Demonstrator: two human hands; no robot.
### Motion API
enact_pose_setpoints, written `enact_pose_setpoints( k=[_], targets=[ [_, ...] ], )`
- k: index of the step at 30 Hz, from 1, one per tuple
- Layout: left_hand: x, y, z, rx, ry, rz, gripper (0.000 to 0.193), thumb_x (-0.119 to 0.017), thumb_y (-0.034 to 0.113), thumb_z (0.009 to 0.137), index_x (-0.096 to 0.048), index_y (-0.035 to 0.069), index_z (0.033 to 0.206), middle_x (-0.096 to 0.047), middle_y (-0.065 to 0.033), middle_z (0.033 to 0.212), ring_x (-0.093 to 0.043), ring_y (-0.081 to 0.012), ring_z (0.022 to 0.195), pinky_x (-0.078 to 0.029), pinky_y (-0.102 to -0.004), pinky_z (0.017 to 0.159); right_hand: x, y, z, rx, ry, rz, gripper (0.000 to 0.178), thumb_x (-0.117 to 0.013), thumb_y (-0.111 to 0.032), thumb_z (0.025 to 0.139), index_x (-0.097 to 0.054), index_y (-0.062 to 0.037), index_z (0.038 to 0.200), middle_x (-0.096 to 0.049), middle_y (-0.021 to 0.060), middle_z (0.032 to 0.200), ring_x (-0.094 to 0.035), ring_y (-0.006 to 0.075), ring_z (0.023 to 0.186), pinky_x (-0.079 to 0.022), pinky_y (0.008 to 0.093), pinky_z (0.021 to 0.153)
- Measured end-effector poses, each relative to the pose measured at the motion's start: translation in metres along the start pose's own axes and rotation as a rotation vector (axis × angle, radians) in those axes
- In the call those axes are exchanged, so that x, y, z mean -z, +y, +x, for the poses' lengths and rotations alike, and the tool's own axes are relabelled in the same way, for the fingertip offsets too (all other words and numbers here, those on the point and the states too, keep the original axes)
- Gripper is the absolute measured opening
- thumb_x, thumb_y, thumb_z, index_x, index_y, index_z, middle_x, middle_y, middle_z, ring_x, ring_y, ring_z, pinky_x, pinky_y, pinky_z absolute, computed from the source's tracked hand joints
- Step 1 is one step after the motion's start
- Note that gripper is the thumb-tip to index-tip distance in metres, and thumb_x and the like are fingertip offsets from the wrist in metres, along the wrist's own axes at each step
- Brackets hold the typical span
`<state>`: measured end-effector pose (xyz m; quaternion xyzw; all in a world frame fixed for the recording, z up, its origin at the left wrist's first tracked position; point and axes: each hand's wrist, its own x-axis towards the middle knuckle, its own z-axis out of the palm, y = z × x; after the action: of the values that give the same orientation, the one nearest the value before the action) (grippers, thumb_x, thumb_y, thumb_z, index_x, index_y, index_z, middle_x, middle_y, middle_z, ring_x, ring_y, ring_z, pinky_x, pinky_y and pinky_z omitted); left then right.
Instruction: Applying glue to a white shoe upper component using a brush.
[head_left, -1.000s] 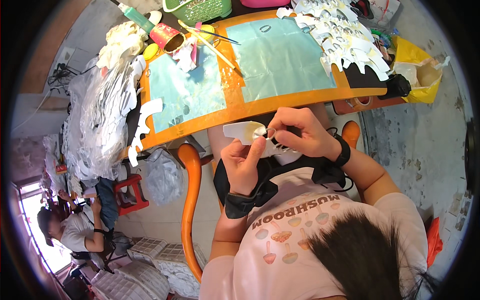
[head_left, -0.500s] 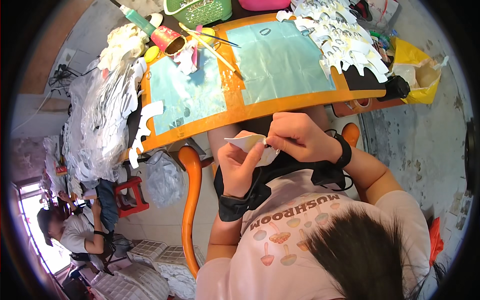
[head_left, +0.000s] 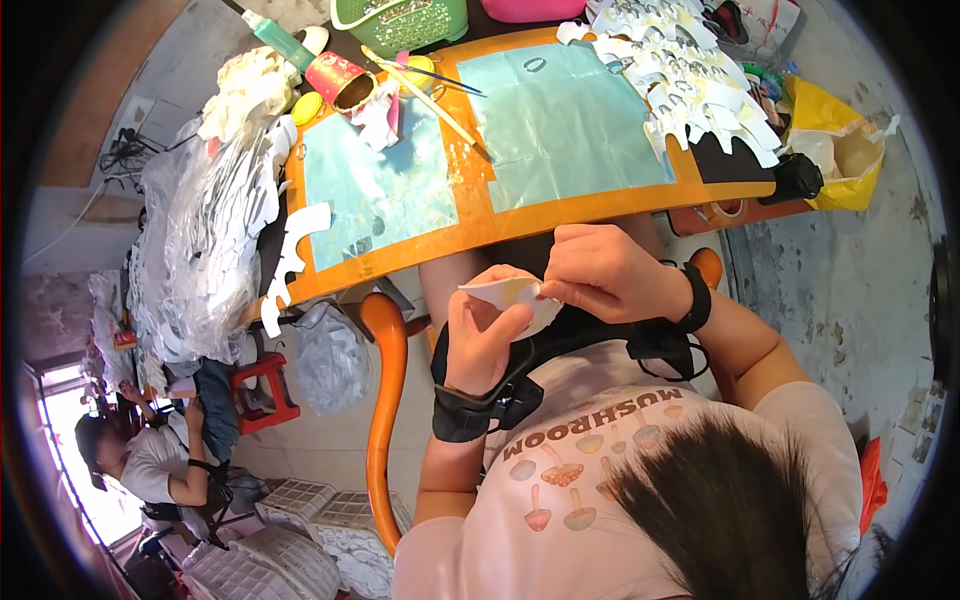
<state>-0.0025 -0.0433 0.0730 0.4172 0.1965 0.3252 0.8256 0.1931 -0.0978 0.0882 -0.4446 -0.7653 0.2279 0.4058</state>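
Observation:
Above my lap, just off the near edge of the table, my left hand [head_left: 482, 335] holds a small curved white piece [head_left: 512, 293], thin and sheet-like. Its fingers are behind the piece and its thumb is on the near side. My right hand [head_left: 612, 275] meets the piece at its right edge, thumb and forefinger pinched together there. Whether a smaller part sits between those fingertips is hidden. Several white scalloped pieces [head_left: 700, 90] with grey rings on them lie at the table's far right. A single white scalloped strip [head_left: 295, 258] hangs over the left edge.
Blue-green sheets [head_left: 565, 130] cover the orange-edged table [head_left: 400, 262]. A red tin [head_left: 345, 82], a stick [head_left: 440, 115], a green basket [head_left: 410, 22] and plastic-wrapped white pieces [head_left: 205, 240] stand around them. A yellow bag [head_left: 840, 140] is at right. Another person [head_left: 150, 460] sits at lower left.
The white piece has tilted a little, and my left thumb has slid lower along it. My right hand stays pinched at its edge, shifted slightly right.

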Motion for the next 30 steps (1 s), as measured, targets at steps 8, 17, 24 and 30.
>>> enact_pose_setpoints(
  k=[8,17,24,30],
  targets=[
    [0.0,-0.003,0.0,0.068,0.111,0.189,0.005,-0.061,0.003,0.092,-0.064,-0.001,0.095,-0.063,0.001,0.086,-0.053,-0.0032,0.077,-0.04,-0.0179,0.069,-0.003,0.001,0.003,0.163,-0.036,-0.264,0.025,-0.069,-0.018,0.087,-0.051,-0.0059,0.074,-0.049,0.0054,0.069,-0.049,0.0248,0.066,-0.043,0.0356,0.061],
    [0.007,-0.016,0.004,0.127,0.081,0.034,0.008,-0.062,0.007,0.093,-0.064,-0.001,0.094,-0.064,-0.0017,0.087,-0.055,-0.0067,0.081,-0.04,-0.0216,0.075,-0.001,0.005,-0.002,0.216,-0.083,-0.481,0.024,-0.067,-0.024,0.086,-0.053,-0.0077,0.075,-0.049,0.0031,0.071,-0.052,0.0204,0.071,-0.046,0.0331,0.063],
    [0.02,-0.009,0.008,0.254,-0.016,-0.052,0.014,-0.066,0.01,0.091,-0.065,-0.002,0.099,-0.065,-0.002,0.088,-0.056,-0.0077,0.077,-0.042,-0.0222,0.07,-0.003,0.016,-0.01,-0.108,-0.007,0.168,0.02,-0.067,-0.017,0.091,-0.062,-0.002,0.079,-0.052,0.0061,0.064,-0.048,0.0221,0.062,-0.042,0.0317,0.06],
    [0.005,-0.008,0.006,0.125,0.066,0.203,0.015,-0.067,0.011,0.091,-0.065,-0.002,0.098,-0.065,-0.0025,0.086,-0.058,-0.0085,0.078,-0.043,-0.0235,0.07,-0.003,0.019,-0.014,-0.294,-0.001,0.488,0.018,-0.063,-0.014,0.094,-0.065,0.0002,0.083,-0.056,0.0083,0.067,-0.052,0.0196,0.064,-0.041,0.0318,0.06]
  ],
)
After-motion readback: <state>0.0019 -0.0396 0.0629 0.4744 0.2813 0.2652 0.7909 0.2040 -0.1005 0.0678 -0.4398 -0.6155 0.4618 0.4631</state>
